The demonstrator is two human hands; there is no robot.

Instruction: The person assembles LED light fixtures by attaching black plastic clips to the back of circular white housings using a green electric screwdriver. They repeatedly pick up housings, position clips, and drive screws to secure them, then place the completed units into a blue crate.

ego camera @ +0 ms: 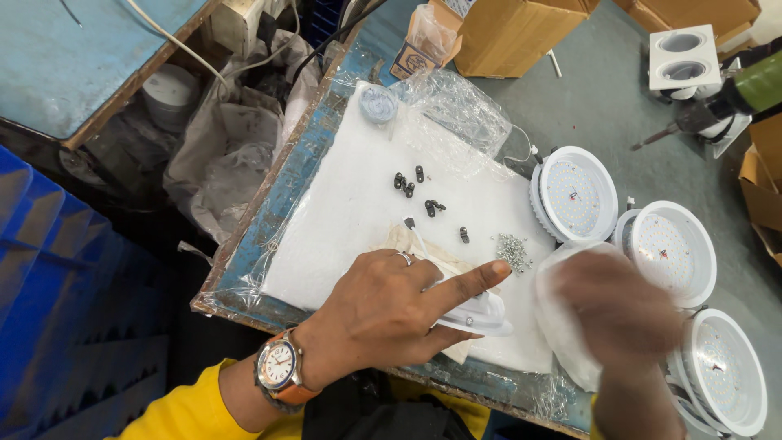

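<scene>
White round plastic lamp housing point(481, 314): laid flat on the white foam sheet, its left part covered by the left hand.
Translucent white round diffuser cover point(562, 326): blurred, held tilted just right of the housing, partly hidden by the right hand.

Blue worktable point(244, 269), worn at the wooden edge, wrapped in clear plastic film. On top, a white foam sheet point(342, 220). Directly on the sheet: black clips point(415, 191) scattered well beyond the left hand point(383, 314), small silver screws point(513, 251) heaped just past that hand's forefinger, crumpled clear bags point(456, 114) at the far edge, a small round lid point(379, 104) beside them.
</scene>
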